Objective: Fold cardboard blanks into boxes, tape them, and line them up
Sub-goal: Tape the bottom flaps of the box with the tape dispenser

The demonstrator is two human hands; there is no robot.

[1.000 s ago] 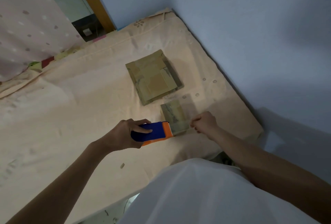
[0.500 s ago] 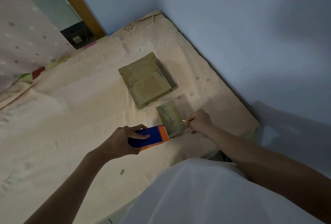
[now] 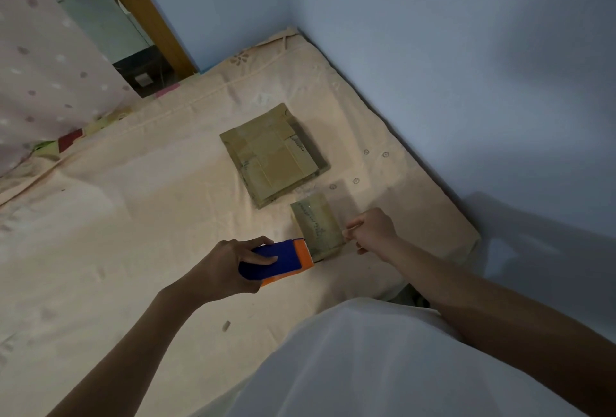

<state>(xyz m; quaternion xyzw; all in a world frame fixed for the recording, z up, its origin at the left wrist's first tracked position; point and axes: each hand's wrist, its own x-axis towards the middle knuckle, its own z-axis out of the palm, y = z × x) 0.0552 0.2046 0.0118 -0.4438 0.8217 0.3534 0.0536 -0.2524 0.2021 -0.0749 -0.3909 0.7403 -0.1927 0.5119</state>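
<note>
A small brown cardboard box [image 3: 316, 226] lies on the peach bed sheet [image 3: 150, 216]. My left hand [image 3: 230, 263] grips a blue and orange tape dispenser [image 3: 283, 258], whose orange end touches the box's near corner. My right hand [image 3: 373, 231] sits at the box's right side and pinches the free end of clear tape that runs over the box. A stack of flat cardboard blanks [image 3: 273, 156] lies just beyond the box.
The bed fills the corner of two blue walls [image 3: 450, 49]. A dotted curtain [image 3: 43, 66] hangs at the left, with a wooden door frame [image 3: 140, 6] behind it. My white shirt [image 3: 383, 366] covers the lower view.
The view shifted a little. My right hand has slid slightly away from the box with the tape end, and the dispenser stays at the box's near corner.
</note>
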